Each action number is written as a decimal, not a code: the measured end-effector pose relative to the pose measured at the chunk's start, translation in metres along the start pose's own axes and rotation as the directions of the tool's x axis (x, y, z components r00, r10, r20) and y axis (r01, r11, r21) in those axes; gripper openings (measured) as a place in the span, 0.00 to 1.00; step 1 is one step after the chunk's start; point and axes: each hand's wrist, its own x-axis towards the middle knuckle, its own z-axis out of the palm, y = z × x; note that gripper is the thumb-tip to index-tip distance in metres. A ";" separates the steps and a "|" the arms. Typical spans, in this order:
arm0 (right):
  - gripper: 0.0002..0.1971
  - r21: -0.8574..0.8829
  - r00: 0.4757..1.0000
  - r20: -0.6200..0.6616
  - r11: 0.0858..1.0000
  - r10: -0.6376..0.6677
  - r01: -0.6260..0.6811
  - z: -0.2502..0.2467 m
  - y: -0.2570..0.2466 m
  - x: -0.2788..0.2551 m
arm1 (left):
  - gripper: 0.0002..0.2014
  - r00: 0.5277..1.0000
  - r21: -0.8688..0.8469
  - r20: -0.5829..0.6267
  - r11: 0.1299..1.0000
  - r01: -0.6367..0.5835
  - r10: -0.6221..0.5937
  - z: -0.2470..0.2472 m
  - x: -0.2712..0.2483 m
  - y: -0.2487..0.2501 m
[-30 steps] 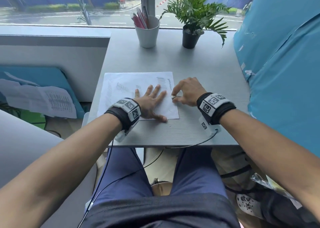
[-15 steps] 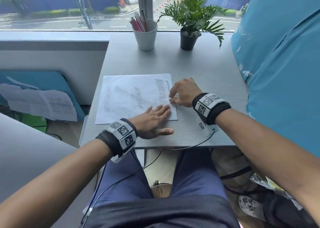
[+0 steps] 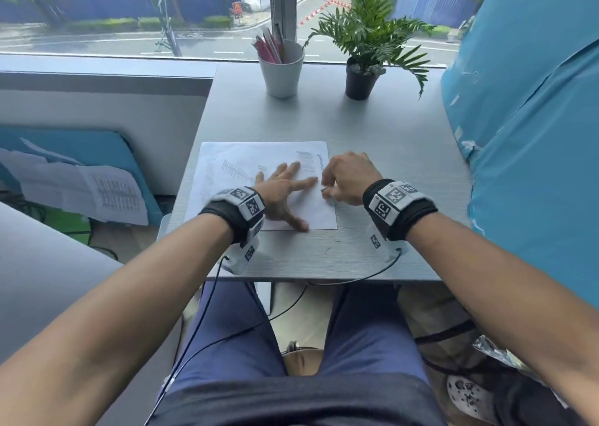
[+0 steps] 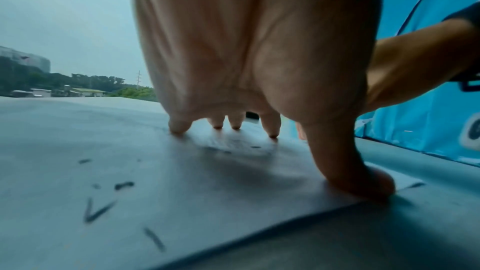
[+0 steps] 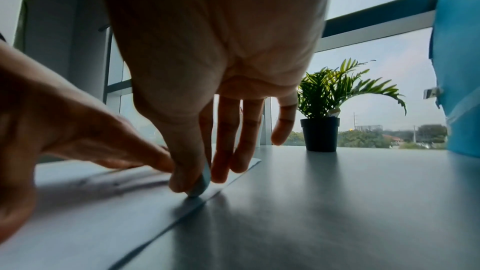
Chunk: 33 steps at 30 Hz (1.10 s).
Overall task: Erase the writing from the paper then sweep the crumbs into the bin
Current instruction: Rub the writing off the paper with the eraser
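A flat white paper [image 3: 259, 160] with faint writing lies mid-frame on the grey grained surface [image 3: 372, 127]. The left hand [image 3: 278, 195] presses it, fingers spread wide. The right hand [image 3: 346, 179] pinches a small pale eraser [image 5: 201, 184] at its right edge. Above, a white cup [image 3: 282, 72] holds pens beside a black potted plant [image 3: 359, 82].

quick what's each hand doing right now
Left hand: open, fingers spread flat, pressing the paper.
Right hand: pinching a small eraser against the paper.
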 end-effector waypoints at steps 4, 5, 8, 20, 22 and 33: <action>0.05 0.163 0.996 -0.017 0.983 0.091 -0.087 0.003 -0.003 0.008 | 0.61 0.997 0.062 0.071 0.997 0.037 -0.041 -0.003 0.007 -0.004; 0.05 0.168 0.995 -0.033 0.982 0.094 -0.087 0.006 -0.005 0.006 | 0.62 0.995 0.078 0.081 0.996 0.044 -0.050 -0.003 0.009 -0.005; 0.04 0.185 0.999 0.037 0.982 -0.038 0.030 0.014 -0.016 -0.012 | 0.63 0.994 0.089 0.101 0.995 0.042 -0.052 -0.003 0.012 -0.005; 0.04 0.272 0.949 0.249 0.954 -0.193 0.123 0.005 -0.011 -0.013 | 0.64 0.990 0.084 0.126 0.995 0.054 -0.064 -0.004 0.012 -0.007; 0.05 0.287 0.987 0.134 0.957 -0.085 0.044 -0.001 0.001 0.003 | 0.64 0.990 0.074 0.128 0.996 0.054 -0.063 -0.005 0.012 -0.006; 0.08 0.288 0.995 0.096 0.958 -0.031 0.002 -0.005 0.003 0.012 | 0.65 0.990 0.070 0.126 0.996 0.060 -0.069 -0.004 0.012 -0.004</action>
